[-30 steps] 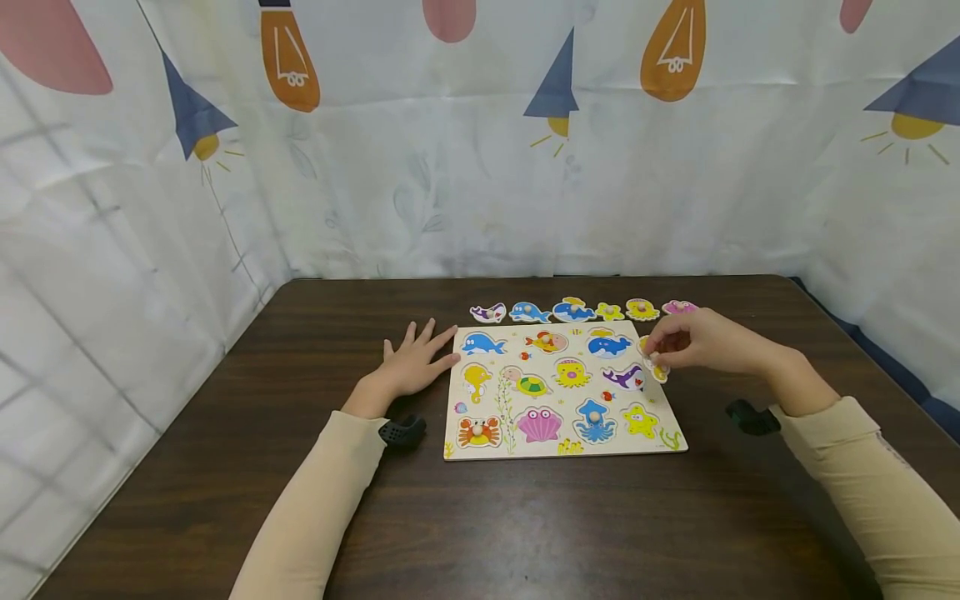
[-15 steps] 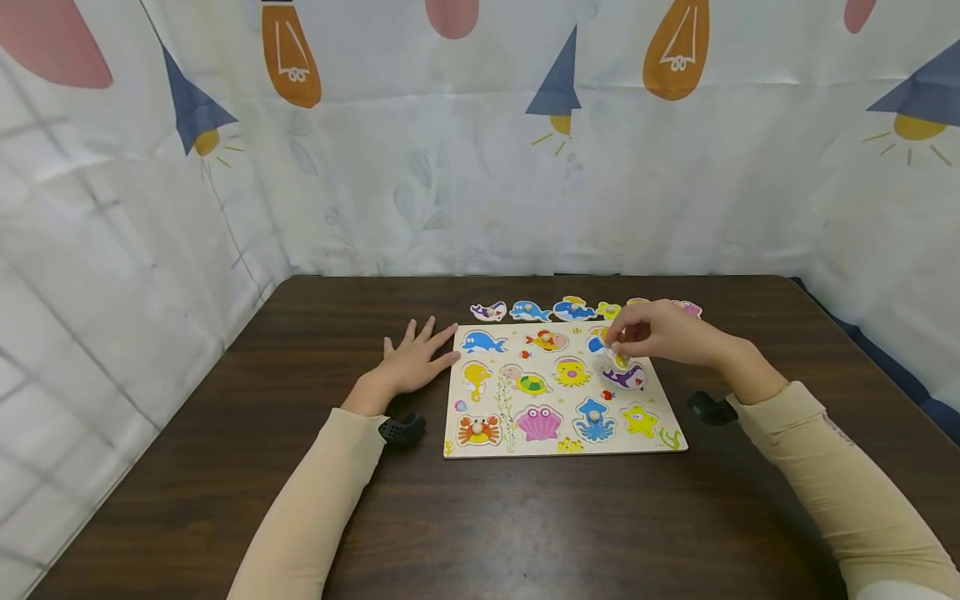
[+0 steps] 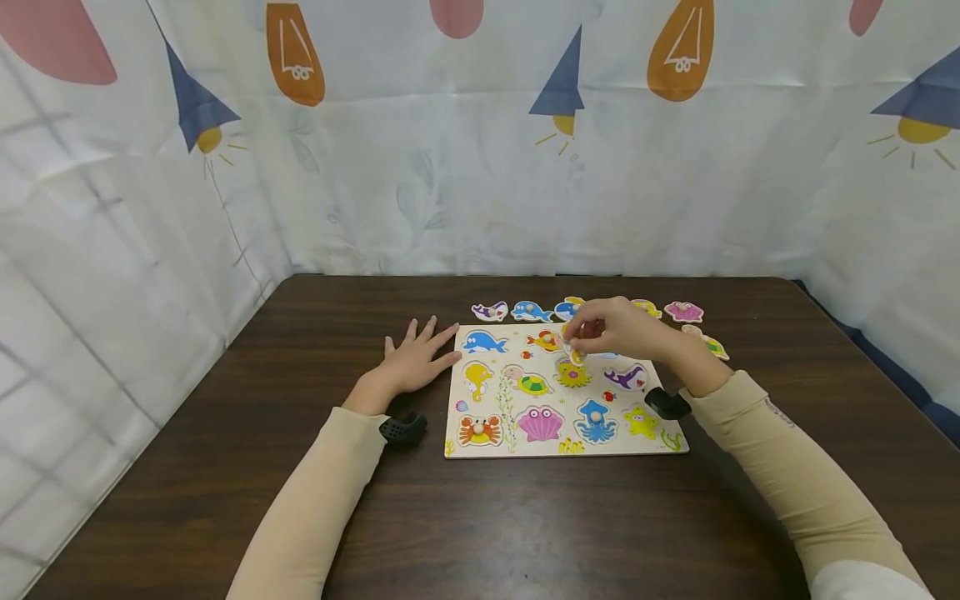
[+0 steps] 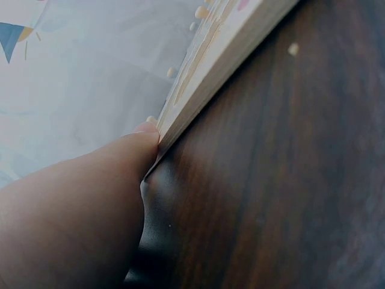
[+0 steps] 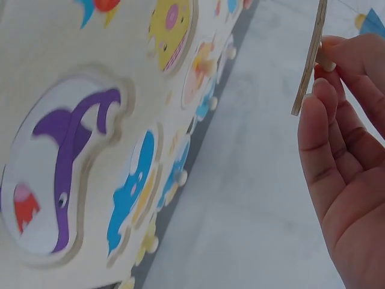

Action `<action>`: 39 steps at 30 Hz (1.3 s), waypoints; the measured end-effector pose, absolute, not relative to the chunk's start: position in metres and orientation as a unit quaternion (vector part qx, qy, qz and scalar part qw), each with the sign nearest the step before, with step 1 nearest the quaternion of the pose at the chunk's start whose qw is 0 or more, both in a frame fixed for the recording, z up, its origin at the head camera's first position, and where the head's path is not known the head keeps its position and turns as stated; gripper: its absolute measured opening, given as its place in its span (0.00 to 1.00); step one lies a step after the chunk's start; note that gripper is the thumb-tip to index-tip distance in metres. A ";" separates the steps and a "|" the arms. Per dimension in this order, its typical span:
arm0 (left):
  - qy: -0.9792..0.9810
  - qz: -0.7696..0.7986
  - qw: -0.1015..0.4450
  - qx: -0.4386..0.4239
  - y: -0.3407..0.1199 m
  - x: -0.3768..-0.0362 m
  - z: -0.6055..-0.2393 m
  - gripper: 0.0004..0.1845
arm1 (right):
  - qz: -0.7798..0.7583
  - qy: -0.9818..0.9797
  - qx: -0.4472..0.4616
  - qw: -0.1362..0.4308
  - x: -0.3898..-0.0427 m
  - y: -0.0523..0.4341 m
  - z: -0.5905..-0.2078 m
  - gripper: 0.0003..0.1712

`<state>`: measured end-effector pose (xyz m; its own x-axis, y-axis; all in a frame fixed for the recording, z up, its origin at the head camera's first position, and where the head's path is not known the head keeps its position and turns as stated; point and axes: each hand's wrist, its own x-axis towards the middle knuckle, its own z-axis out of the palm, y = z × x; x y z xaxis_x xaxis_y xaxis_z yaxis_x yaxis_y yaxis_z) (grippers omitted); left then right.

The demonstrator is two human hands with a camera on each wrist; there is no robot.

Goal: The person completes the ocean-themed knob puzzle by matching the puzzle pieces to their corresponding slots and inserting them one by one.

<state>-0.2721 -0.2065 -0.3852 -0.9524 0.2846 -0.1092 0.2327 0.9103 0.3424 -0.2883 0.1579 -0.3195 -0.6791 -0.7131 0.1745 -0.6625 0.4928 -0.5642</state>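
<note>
A wooden peg puzzle board point(image 3: 551, 446) with printed sea animals lies on the table. My left hand point(image 3: 408, 367) rests flat with spread fingers at its left edge; in the left wrist view the thumb point(image 4: 135, 147) touches the board's side. Over the upper middle of the board, my right hand point(image 3: 611, 325) pinches a thin yellow-and-white puzzle piece point(image 3: 576, 357) by its knob. That piece appears edge-on in the right wrist view, its picture turned away. A crab piece point(image 3: 480, 430), a blue octopus piece point(image 3: 596, 421) and a red-and-yellow fish piece point(image 3: 545, 340) sit in their recesses.
Loose pieces line the board's far side: a purple whale point(image 3: 490, 312), a blue dolphin point(image 3: 531, 312), a pink shell point(image 3: 684, 312) and others partly hidden by my right hand. A turtle piece point(image 3: 708, 342) lies off the right edge. A patterned curtain point(image 3: 480, 192) hangs behind.
My right hand has moved left with the puzzle piece, from the board's right edge to over its upper middle. The turtle and shell pieces have come into fuller view. My left hand stays put.
</note>
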 end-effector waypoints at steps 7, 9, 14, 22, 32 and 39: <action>0.974 0.166 0.083 0.132 -0.208 -0.272 -0.386 0.38 | -0.317 0.860 -0.399 0.028 -0.288 0.135 -0.320 0.06; 0.974 0.167 0.082 0.133 -0.208 -0.272 -0.386 0.38 | -0.317 0.860 -0.399 0.024 -0.288 0.129 -0.319 0.07; 0.974 0.166 0.080 0.133 -0.208 -0.271 -0.385 0.38 | -0.319 0.863 -0.392 0.025 -0.286 0.116 -0.318 0.07; 0.974 0.162 0.081 0.134 -0.206 -0.272 -0.383 0.38 | -0.319 0.872 -0.369 0.048 -0.284 0.094 -0.321 0.06; 0.974 0.161 0.081 0.136 -0.206 -0.273 -0.385 0.37 | -0.305 0.861 -0.400 0.076 -0.278 0.065 -0.329 0.04; 0.974 0.163 0.079 0.137 -0.207 -0.273 -0.385 0.37 | -0.273 0.867 -0.402 0.111 -0.277 0.046 -0.331 0.03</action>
